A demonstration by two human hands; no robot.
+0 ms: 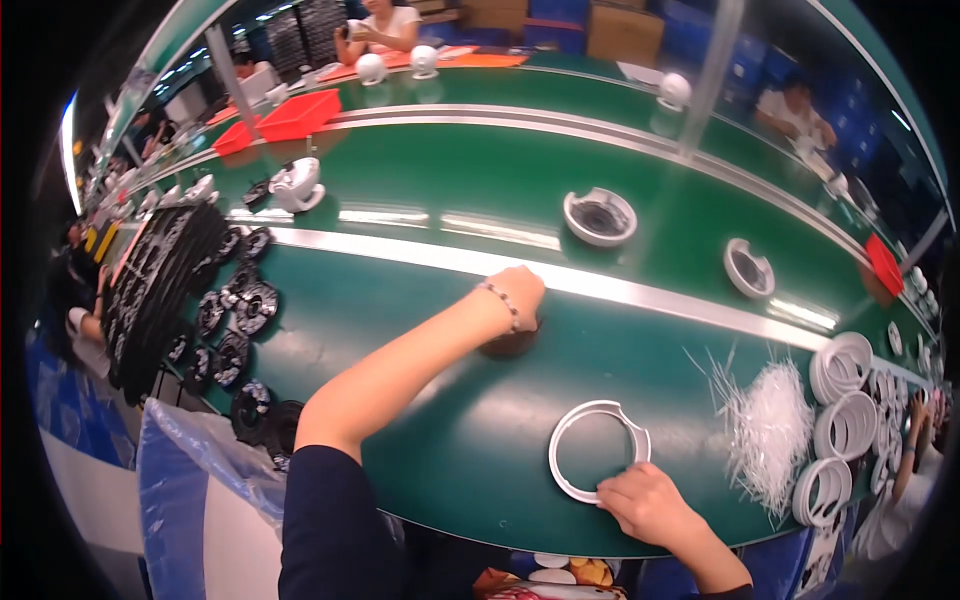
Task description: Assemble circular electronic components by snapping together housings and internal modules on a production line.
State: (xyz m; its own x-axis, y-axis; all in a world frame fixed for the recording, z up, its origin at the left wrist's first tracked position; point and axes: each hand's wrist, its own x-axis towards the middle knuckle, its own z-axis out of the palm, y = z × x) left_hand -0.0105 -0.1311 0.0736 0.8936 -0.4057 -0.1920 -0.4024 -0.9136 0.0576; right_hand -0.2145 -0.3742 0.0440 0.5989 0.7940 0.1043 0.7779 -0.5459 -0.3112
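My right hand [640, 503] pinches the near edge of a white plastic ring [641, 445] with a notch in its upper right rim. The ring lies over the green bench near its front edge. Stretched ahead, my left hand [520, 296] is curled at the metal strip between bench and conveyor belt, a beaded bracelet on its wrist. Its fingertips are hidden, so whatever it holds does not show. Just below that wrist is a dark brownish patch [510, 343], partly covered; I cannot tell whether it is an object or a shadow.
White housings with dark insides [600, 217] sit on the green belt [440, 170]. Thin clear strips [770, 430] are heaped at right, beside stacked white rings [845, 425]. Black round parts [232, 355] and stacked black trays [160, 290] stand left. Other people work across the line.
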